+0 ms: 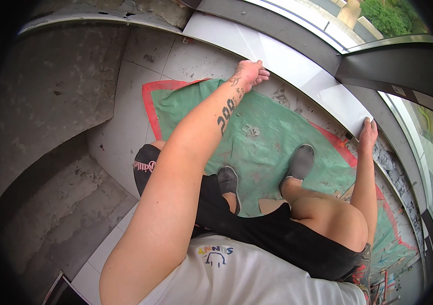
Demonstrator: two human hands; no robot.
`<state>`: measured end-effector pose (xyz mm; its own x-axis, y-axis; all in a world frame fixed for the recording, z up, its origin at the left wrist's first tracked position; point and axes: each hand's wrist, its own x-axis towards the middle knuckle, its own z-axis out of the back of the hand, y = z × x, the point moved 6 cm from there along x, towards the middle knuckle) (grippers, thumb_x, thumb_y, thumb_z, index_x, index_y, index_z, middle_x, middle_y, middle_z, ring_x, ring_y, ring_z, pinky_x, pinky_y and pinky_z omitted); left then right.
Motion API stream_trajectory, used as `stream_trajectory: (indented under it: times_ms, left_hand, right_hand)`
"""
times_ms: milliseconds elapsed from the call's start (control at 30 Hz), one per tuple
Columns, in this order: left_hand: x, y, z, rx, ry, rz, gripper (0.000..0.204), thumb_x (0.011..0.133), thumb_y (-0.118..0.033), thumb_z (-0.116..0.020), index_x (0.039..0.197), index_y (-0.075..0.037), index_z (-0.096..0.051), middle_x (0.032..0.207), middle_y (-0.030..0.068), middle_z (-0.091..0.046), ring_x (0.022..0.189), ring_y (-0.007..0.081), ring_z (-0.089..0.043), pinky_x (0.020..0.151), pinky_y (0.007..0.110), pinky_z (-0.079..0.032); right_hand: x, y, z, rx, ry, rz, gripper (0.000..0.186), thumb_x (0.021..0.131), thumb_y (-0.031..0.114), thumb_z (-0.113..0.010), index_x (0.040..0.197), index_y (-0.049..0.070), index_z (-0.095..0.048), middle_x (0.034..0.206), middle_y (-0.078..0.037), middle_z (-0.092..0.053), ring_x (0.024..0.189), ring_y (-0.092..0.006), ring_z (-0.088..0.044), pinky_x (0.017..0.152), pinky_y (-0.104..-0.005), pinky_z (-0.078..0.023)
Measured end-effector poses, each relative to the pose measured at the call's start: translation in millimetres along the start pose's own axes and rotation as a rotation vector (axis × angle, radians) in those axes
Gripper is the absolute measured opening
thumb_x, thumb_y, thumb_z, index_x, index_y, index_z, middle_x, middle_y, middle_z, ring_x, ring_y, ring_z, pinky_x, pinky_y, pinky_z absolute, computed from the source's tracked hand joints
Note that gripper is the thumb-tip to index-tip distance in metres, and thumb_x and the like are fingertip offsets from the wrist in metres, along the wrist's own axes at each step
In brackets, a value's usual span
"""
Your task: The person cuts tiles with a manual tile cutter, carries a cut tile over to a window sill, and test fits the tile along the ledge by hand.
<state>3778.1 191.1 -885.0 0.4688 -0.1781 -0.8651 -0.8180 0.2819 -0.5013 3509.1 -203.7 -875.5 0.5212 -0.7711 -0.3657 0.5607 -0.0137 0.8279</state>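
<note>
A long, glossy white slab [287,67] lies lengthwise along the window, its smooth face reflecting light. My left hand [251,75] is at its near edge around the middle, thumb on the edge and fingers partly curled; the fingertips under the slab are hard to make out. At the slab's right end, my right hand [368,134] grips the corner, with fingertips over the edge. Below the slab's near edge, the floor and a strip of debris show.
A green sheet with red edging [257,132] covers the floor under my shoes, with a small clear plastic piece [250,130] on it. Grey rubble [397,168] fills a channel at right. Bare concrete [59,86] stands at left; the dark window frame [379,68] borders the slab.
</note>
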Motion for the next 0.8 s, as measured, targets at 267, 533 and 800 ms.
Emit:
stream_trajectory:
  times_ms: [267,533,800]
  left_hand:
    - [8,1,7,0.125,0.011,-0.013,0.028,0.105,-0.028,-0.05,0.106,-0.002,-0.061,0.094,0.0068,-0.07,0.084,0.0155,-0.068,0.07,0.025,-0.052]
    - [5,-4,4,0.233,-0.048,0.001,0.024,0.102,-0.028,-0.054,0.1,-0.006,-0.064,0.088,0.0029,-0.07,0.08,0.0141,-0.069,0.067,0.024,-0.051]
    - [6,-4,2,0.278,-0.078,0.005,0.024,0.102,-0.028,-0.054,0.099,-0.007,-0.064,0.088,0.0019,-0.071,0.081,0.0129,-0.069,0.065,0.023,-0.05]
  right_hand:
    - [3,-1,4,-0.027,0.161,-0.135,0.039,0.094,0.025,-0.06,0.121,-0.002,-0.064,0.101,-0.008,-0.068,0.087,-0.0145,-0.059,0.076,-0.0294,-0.048]
    - [-4,7,11,0.12,0.222,-0.274,0.039,0.097,0.02,-0.058,0.128,-0.002,-0.06,0.1,-0.004,-0.064,0.087,-0.0139,-0.063,0.082,-0.0313,-0.055]
    - [6,-7,9,0.071,0.223,-0.303,0.036,0.097,0.019,-0.058,0.125,-0.002,-0.061,0.108,-0.008,-0.065,0.093,-0.0167,-0.064,0.084,-0.0327,-0.055]
